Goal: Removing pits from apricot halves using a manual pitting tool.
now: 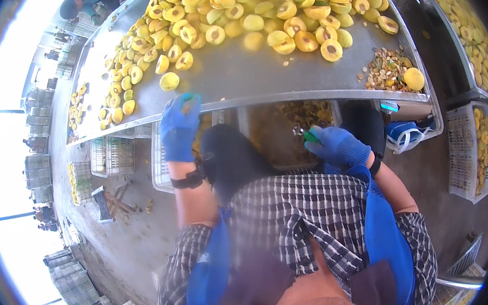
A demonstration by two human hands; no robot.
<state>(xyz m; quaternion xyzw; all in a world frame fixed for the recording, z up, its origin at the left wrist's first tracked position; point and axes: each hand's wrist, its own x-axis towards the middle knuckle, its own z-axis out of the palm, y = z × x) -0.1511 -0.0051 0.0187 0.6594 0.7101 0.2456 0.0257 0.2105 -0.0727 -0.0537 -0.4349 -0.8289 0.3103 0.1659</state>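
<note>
- A long, shallow stainless-steel sorting table [244,75] carries a heap of halved and whole yellow fruit [237,14]; most halves lie cut side up, some with a brown hollow where the stone sat.
- At the table's right end a small pile of brown fruit stones [385,72] lies just beside one whole round yellow fruit [414,79].
- Under the table edge, between the hands, an open bin [283,130] holds more yellowish fruit pieces, seen only dimly in shadow.
- A white slatted plastic crate [466,150] on the floor at the right holds yellow fruit halves along its inner side.
- The left hand [179,127], in a blue knit glove, is raised at the table's near edge with its fingers curled around a pale yellow-green fruit piece [187,104], which shows only at the fingertips.
- The right hand [336,145], also blue-gloved, is closed around a small green-handled tool [312,136] whose metal tip points left over the bin.
- The held fruit and the tool are well apart, with the bin between them.
</note>
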